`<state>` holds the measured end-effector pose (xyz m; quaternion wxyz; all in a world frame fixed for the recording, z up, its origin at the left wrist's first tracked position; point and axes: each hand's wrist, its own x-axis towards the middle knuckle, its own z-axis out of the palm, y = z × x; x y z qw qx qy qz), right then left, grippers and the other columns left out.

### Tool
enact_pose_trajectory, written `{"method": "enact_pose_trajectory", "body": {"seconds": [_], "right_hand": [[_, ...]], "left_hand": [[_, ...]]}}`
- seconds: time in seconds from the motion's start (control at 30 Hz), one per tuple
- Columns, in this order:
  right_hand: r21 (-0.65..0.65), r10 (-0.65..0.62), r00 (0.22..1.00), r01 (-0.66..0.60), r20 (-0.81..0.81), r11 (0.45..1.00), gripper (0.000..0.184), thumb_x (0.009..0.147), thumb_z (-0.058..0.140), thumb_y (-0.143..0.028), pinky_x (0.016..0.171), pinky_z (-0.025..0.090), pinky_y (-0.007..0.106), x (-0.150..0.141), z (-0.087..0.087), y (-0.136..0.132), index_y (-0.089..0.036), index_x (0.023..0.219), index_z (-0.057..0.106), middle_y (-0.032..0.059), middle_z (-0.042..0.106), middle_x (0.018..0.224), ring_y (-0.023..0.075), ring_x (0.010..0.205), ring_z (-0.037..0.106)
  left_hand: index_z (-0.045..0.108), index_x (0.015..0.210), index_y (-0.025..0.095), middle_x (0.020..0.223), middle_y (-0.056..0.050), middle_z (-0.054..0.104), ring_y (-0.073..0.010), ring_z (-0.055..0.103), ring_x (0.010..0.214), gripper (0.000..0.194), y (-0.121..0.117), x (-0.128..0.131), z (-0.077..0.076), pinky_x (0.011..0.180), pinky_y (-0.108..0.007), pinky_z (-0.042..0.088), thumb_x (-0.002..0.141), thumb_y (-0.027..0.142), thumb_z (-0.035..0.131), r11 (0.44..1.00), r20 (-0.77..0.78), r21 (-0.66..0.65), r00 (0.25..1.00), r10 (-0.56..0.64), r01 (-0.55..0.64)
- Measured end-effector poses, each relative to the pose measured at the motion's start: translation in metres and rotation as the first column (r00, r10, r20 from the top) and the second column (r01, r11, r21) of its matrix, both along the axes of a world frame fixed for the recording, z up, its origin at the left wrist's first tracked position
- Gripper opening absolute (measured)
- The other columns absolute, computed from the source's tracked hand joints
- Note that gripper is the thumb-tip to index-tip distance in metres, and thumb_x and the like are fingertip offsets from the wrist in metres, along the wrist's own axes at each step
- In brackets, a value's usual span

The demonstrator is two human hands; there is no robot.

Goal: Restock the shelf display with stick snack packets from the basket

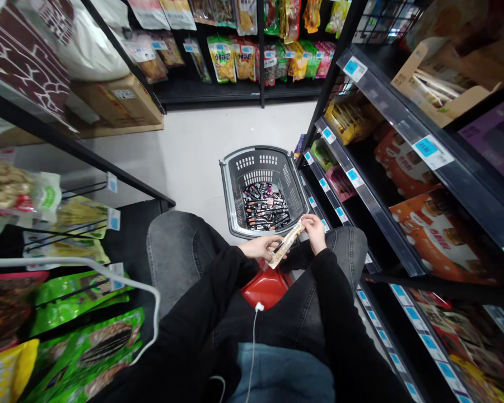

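I sit on a red stool (264, 288) in a shop aisle, knees apart in grey jeans. My left hand (262, 246) and my right hand (313, 230) together hold a long narrow tan packet (286, 244), tilted up to the right. The left hand's fingers wrap its lower end and the right hand pinches its upper end. On the floor just beyond my knees stands a grey plastic shopping basket (234, 187) with several small dark snack sticks (264, 207) piled in its bottom.
Black shelving (373, 201) with blue price tags runs along my right, holding orange and purple boxes. Hanging snack bags fill racks on the left and at the aisle's far end. A white cable (109, 274) crosses the lower left. Pale floor (201, 151) lies ahead.
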<state>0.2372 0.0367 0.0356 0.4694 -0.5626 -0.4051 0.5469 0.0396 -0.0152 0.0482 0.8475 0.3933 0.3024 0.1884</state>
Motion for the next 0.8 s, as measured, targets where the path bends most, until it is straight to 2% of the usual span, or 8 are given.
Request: {"method": "enact_pose_trajectory", "body": {"seconds": [0.17,0.27,0.37,0.47,0.57,0.63,0.8], "right_hand": [[-0.032,-0.026,0.999,0.025,-0.04,0.999,0.028,0.059,0.063,-0.032,0.048,0.041,0.023,0.005,-0.007,0.003,-0.016,0.081,0.059,-0.002,0.058,0.058,0.0105,0.05,0.05],[-0.056,-0.139,0.988,0.136,-0.063,0.989,0.029,0.06,0.061,-0.033,0.053,0.046,0.025,0.016,-0.011,0.007,-0.015,0.083,0.058,0.0019,0.062,0.068,0.0128,0.058,0.056],[-0.047,-0.219,0.975,0.217,-0.038,0.975,0.029,0.06,0.062,-0.032,0.054,0.049,0.026,0.025,-0.011,0.009,-0.015,0.084,0.057,0.0026,0.062,0.071,0.0135,0.061,0.058],[-0.059,-0.221,0.975,0.22,-0.013,0.974,0.027,0.061,0.063,-0.032,0.052,0.05,0.026,0.024,-0.009,0.008,-0.016,0.082,0.054,0.0003,0.06,0.067,0.0123,0.056,0.058],[-0.078,-0.201,0.979,0.197,-0.036,0.977,0.026,0.062,0.065,-0.032,0.05,0.052,0.026,0.019,-0.006,0.005,-0.018,0.079,0.052,-0.0009,0.058,0.065,0.0116,0.054,0.058],[-0.07,-0.173,0.982,0.168,-0.072,0.983,0.027,0.062,0.067,-0.032,0.05,0.053,0.025,0.016,-0.004,0.004,-0.018,0.079,0.052,-0.0013,0.058,0.066,0.0115,0.055,0.059],[-0.044,-0.061,0.986,0.055,-0.158,0.998,0.028,0.066,0.065,-0.037,0.056,0.053,0.024,0.014,0.004,0.002,-0.018,0.085,0.055,-0.0002,0.061,0.072,0.0109,0.061,0.06]], "left_hand": [[0.044,0.119,0.02,0.093,-0.01,0.069,-0.0253,0.066,0.088,0.078,-0.003,-0.003,0.001,0.072,-0.034,0.052,0.05,0.003,0.075,0.994,0.051,-0.08,0.997,-0.066,0.07],[0.046,0.116,0.017,0.087,-0.012,0.07,-0.0256,0.068,0.081,0.073,-0.002,-0.008,0.004,0.07,-0.035,0.053,0.051,0.009,0.078,0.987,0.041,-0.117,0.994,-0.103,0.107],[0.049,0.111,0.015,0.093,-0.013,0.069,-0.025,0.066,0.087,0.063,0.002,-0.014,0.007,0.073,-0.035,0.053,0.055,0.013,0.078,0.991,0.053,-0.129,0.998,0.027,-0.02],[0.052,0.106,0.014,0.096,-0.012,0.068,-0.0231,0.067,0.084,0.054,0.007,-0.016,0.008,0.07,-0.034,0.054,0.059,0.019,0.077,0.976,0.001,-0.101,0.981,0.195,-0.194],[0.056,0.092,0.01,0.084,-0.012,0.069,-0.0199,0.068,0.07,0.037,0.01,-0.014,0.005,0.06,-0.029,0.056,0.065,0.03,0.073,0.935,-0.141,-0.021,0.927,0.348,-0.354],[0.058,0.084,0.009,0.08,-0.012,0.069,-0.0187,0.067,0.065,0.032,0.012,-0.012,0.003,0.055,-0.027,0.056,0.068,0.035,0.069,0.899,-0.199,0.017,0.88,0.431,-0.437],[0.06,0.078,0.008,0.076,-0.01,0.068,-0.0206,0.068,0.07,0.025,0.016,-0.013,-0.003,0.056,-0.027,0.057,0.07,0.03,0.068,0.822,-0.211,0.022,0.801,0.56,-0.569]]}}
